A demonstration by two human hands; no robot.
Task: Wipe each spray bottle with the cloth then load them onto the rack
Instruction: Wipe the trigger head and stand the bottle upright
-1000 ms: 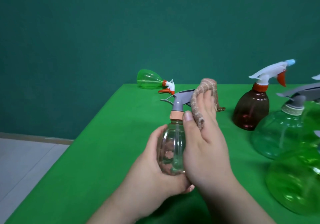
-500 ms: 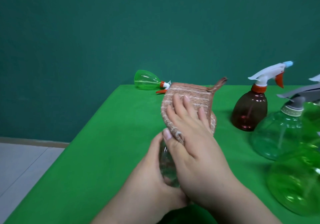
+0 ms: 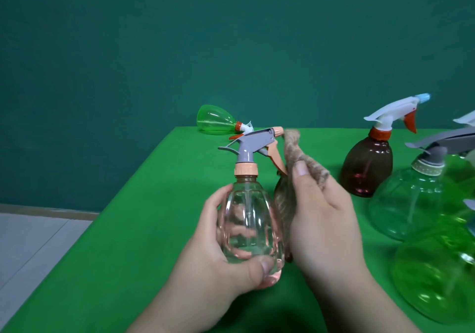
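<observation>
A person's left hand (image 3: 218,253) gripped a clear bottle (image 3: 249,219) and held it upright above the green tabletop (image 3: 144,217). The fingers were curled round the back of its ribbed lower body, and the thumb lay across the front near the base. Whether the base touched the tabletop could not be told. The bottle's grey spray head, with a peach nozzle and trigger, pointed to the right.

The right hand (image 3: 323,219) stood just beside it, thumb up, pinching a brown cloth (image 3: 281,204) between thumb and fingers. The cloth was folded over the fingertips and pressed against the bottle's right side, under the trigger. Both forearms reached in from the lower edge.

Further right, a brown bottle (image 3: 367,168) with a white head stood upright. A grey-capped green bottle (image 3: 408,204) and a nearer green bottle (image 3: 437,271) stood close by it. At the far left corner of the tabletop a small green bottle (image 3: 216,124) lay on its side, well apart from the others, before a dark green wall (image 3: 180,37)
</observation>
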